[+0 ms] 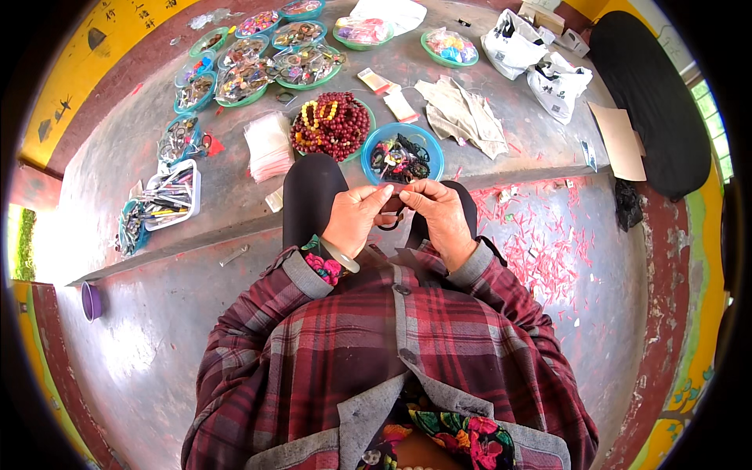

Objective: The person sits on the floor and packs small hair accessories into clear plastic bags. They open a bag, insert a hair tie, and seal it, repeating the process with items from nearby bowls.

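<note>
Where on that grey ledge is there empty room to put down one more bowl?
Bare patches: between the white tray and the stack of clear bags, and right of the blue bowl, below the beige cloth. The far left is packed with green bowls of trinkets. Both hands work below the ledge.

1. The shirt [392, 352] is red, dark and grey in a checked pattern.
2. The bowl [372, 149] near the hands has a blue rim.
3. The beads [333, 125] are dark red, with some yellow ones.
4. The floor scraps [540, 243] are pink-red.
5. The bags [513, 43] are white.
6. The cup [91, 301] is purple.
</note>
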A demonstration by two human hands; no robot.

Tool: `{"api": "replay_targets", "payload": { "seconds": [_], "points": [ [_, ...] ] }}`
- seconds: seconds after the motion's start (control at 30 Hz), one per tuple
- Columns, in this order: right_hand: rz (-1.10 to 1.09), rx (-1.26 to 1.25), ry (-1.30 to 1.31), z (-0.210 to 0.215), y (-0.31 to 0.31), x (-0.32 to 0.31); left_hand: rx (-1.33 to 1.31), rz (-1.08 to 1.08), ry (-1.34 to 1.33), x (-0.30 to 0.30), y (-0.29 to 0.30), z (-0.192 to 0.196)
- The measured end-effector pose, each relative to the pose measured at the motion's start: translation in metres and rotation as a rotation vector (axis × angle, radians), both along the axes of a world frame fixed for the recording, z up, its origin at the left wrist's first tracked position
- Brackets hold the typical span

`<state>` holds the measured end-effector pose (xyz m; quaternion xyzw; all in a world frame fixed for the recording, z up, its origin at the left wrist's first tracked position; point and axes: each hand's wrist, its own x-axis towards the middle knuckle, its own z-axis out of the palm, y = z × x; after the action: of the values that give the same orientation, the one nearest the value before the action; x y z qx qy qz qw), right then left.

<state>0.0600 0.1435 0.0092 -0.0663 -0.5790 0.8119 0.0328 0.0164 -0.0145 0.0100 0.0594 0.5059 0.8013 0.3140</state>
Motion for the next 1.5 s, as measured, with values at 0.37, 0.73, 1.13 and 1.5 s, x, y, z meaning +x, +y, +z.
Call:
{"api": "replay_targets", "payload": {
  "seconds": [0.37, 0.73, 1.13, 1.5],
  "points": [
    [-0.044, -0.024, 0.026, -0.005, 0.003, 0.001, 0.027, -0.027, -0.113, 0.000, -0.001, 0.006],
    [0.060, -0.058, 0.012, 0.000, 0.003, 0.002, 0.064, 0.013, -0.149, 0.000, -0.006, 0.007],
    [-0.021, -0.004, 0.000, -0.008, 0.003, 0.001, 0.083, 0.009, -0.160, -0.002, -0.004, 0.001],
    [-0.133, -0.194, 0.043, -0.011, 0.011, -0.002, -0.066, -0.071, -0.125, 0.000, -0.010, -0.005]
  ]
}}
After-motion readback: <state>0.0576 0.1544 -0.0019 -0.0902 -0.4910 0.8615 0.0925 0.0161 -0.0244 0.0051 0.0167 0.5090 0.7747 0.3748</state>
